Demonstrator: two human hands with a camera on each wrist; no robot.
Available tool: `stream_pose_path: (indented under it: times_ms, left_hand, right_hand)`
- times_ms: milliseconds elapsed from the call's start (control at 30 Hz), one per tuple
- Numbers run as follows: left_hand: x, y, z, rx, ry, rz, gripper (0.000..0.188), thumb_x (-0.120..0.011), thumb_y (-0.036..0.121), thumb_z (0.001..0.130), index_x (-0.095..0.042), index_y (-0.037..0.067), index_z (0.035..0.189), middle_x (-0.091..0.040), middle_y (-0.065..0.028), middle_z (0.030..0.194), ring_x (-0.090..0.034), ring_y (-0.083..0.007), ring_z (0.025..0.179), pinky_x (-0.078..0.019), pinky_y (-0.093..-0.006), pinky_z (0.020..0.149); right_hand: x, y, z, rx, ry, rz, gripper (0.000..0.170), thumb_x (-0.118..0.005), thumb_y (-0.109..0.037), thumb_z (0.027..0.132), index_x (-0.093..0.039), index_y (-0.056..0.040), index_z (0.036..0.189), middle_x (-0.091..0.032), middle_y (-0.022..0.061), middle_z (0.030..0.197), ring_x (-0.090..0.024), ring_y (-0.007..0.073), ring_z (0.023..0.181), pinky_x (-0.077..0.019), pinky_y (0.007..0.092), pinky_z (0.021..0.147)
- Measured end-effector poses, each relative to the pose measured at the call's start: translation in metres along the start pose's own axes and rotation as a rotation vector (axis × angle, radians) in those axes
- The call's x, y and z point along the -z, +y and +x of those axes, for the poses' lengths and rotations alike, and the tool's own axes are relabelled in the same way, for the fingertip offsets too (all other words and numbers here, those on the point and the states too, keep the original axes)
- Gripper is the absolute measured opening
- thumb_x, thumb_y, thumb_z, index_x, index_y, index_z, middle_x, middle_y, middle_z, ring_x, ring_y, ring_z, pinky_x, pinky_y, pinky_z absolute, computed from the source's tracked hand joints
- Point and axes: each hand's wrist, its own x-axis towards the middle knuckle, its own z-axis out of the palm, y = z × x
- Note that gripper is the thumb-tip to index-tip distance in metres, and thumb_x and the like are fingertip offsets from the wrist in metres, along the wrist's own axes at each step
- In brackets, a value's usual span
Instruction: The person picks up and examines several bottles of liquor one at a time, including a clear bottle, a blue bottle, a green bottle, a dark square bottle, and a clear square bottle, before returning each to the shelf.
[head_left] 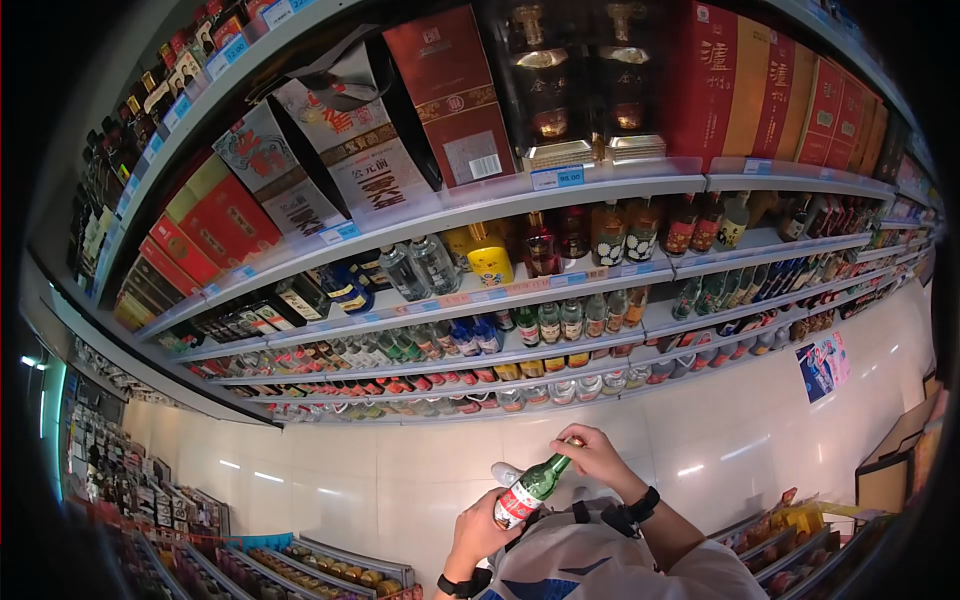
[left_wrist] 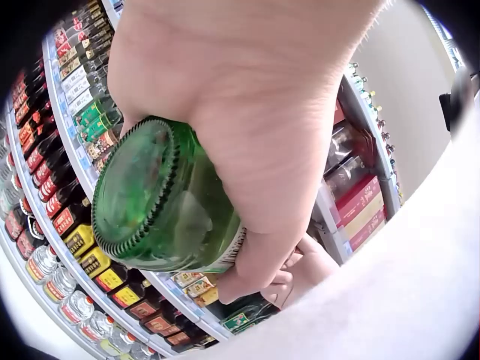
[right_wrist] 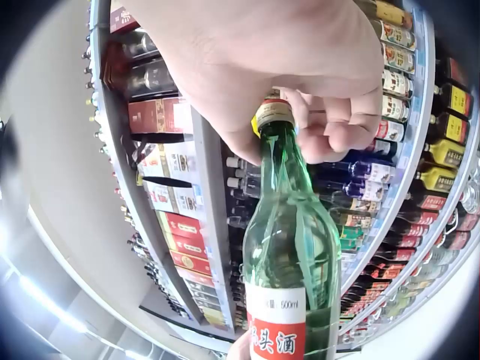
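Note:
A green glass liquor bottle (head_left: 540,482) with a red and white label is held tilted in front of the body. My left hand (head_left: 478,530) grips its lower part. Seen from the left wrist, the ridged base of the bottle (left_wrist: 142,195) sticks out beside the palm of the left hand (left_wrist: 255,120). At the other end, the thumb and curled fingers of my right hand (right_wrist: 285,60) hold the bottle by its capped top. The pale cap (right_wrist: 274,112) shows between them, partly hidden. Below the neck, the label (right_wrist: 277,334) reads 500ml.
A long shelf unit (head_left: 430,210) ahead carries boxed liquor on top and rows of bottles below. Light tiled floor (head_left: 390,460) lies between it and me. Low display racks (head_left: 330,570) stand behind at the left, and a cardboard box (head_left: 885,480) at the right.

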Motion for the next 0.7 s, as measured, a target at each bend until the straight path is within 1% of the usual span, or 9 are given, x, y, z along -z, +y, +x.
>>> stream_pose_path:
  times_ms: [167,267,367,467,533,567,633,667,700]
  left_hand:
    - [-0.003,-0.016,0.007,-0.030,0.037,0.044,0.064,-0.087,0.026,0.070,-0.063,0.012,0.128,-0.074,-0.0125,0.112,-0.071,-0.0359,0.102,-0.0581,-0.0466,0.084]
    - [0.000,-0.025,0.019,-0.030,0.038,0.038,0.065,-0.087,0.024,0.071,-0.062,0.011,0.129,-0.073,-0.0133,0.112,-0.071,-0.0364,0.102,-0.0578,-0.0470,0.084]
    - [0.003,-0.033,0.033,-0.078,0.056,-0.004,0.066,-0.088,0.022,0.072,-0.060,0.011,0.131,-0.072,-0.0145,0.113,-0.070,-0.0380,0.102,-0.0576,-0.0470,0.085]
    - [0.013,-0.037,0.052,-0.086,-0.037,-0.052,0.075,-0.088,0.025,0.076,-0.054,0.010,0.141,-0.067,-0.0193,0.128,-0.068,-0.0394,0.112,-0.0565,-0.0458,0.092]
    - [0.024,-0.040,0.063,-0.148,-0.022,-0.088,0.076,-0.087,0.027,0.077,-0.053,0.010,0.143,-0.066,-0.0211,0.129,-0.067,-0.0409,0.113,-0.0554,-0.0468,0.094]
    - [0.028,-0.043,0.067,-0.209,-0.013,-0.120,0.077,-0.086,0.029,0.079,-0.052,0.010,0.145,-0.066,-0.0228,0.130,-0.066,-0.0425,0.114,-0.0542,-0.0478,0.097]
    - [0.034,-0.055,0.073,-0.127,-0.072,-0.077,0.077,-0.083,0.032,0.081,-0.050,0.009,0.146,-0.066,-0.0220,0.128,-0.066,-0.0421,0.115,-0.0535,-0.0488,0.098]
    - [0.036,-0.063,0.075,-0.043,-0.137,-0.027,0.077,-0.081,0.035,0.084,-0.048,0.009,0.148,-0.067,-0.0212,0.126,-0.065,-0.0416,0.116,-0.0528,-0.0499,0.098]
    - [0.040,-0.072,0.078,-0.046,-0.128,-0.036,0.077,-0.081,0.035,0.084,-0.048,0.009,0.148,-0.067,-0.0212,0.126,-0.065,-0.0416,0.116,-0.0528,-0.0499,0.098]
  right_hand:
    - [0.002,0.014,0.018,-0.218,-0.088,0.059,0.023,-0.074,-0.024,0.098,-0.065,-0.0039,0.091,-0.054,0.0003,0.056,-0.054,0.0101,0.041,-0.0403,0.0261,0.038]
    - [-0.002,0.014,0.029,-0.182,-0.032,0.085,0.027,-0.071,-0.024,0.099,-0.062,-0.0048,0.083,-0.054,-0.0002,0.057,-0.051,0.0079,0.041,-0.0393,0.0254,0.038]
    - [-0.014,-0.007,0.032,-0.110,0.023,0.061,0.027,-0.069,-0.021,0.099,-0.060,-0.0042,0.080,-0.054,-0.0026,0.060,-0.050,0.0060,0.045,-0.0386,0.0261,0.041]
    - [-0.027,-0.011,0.043,0.043,0.070,-0.085,0.029,-0.070,-0.021,0.098,-0.059,-0.0018,0.079,-0.052,0.0007,0.057,-0.053,0.0072,0.050,-0.0410,0.0308,0.047]
    - [-0.037,-0.023,0.049,0.289,0.132,-0.330,0.027,-0.070,-0.019,0.098,-0.058,-0.0030,0.079,-0.048,-0.0016,0.056,-0.043,0.0088,0.047,-0.0358,0.0303,0.046]
    - [-0.042,-0.031,0.052,0.290,0.128,-0.338,0.027,-0.070,-0.019,0.098,-0.058,-0.0030,0.079,-0.048,-0.0016,0.056,-0.043,0.0088,0.047,-0.0358,0.0303,0.046]
    - [-0.051,-0.051,0.061,0.333,0.172,-0.538,0.029,-0.071,-0.020,0.096,-0.058,-0.0018,0.078,-0.046,0.0038,0.054,-0.042,0.0132,0.048,-0.0374,0.0334,0.050]
    - [-0.053,-0.052,0.070,0.369,0.199,-0.603,0.030,-0.072,-0.023,0.095,-0.059,-0.0029,0.077,-0.048,0.0090,0.055,-0.049,0.0218,0.046,-0.0401,0.0355,0.050]
    - [-0.054,-0.054,0.080,0.375,0.196,-0.614,0.030,-0.072,-0.023,0.095,-0.059,-0.0029,0.077,-0.048,0.0090,0.055,-0.049,0.0218,0.046,-0.0401,0.0355,0.050]
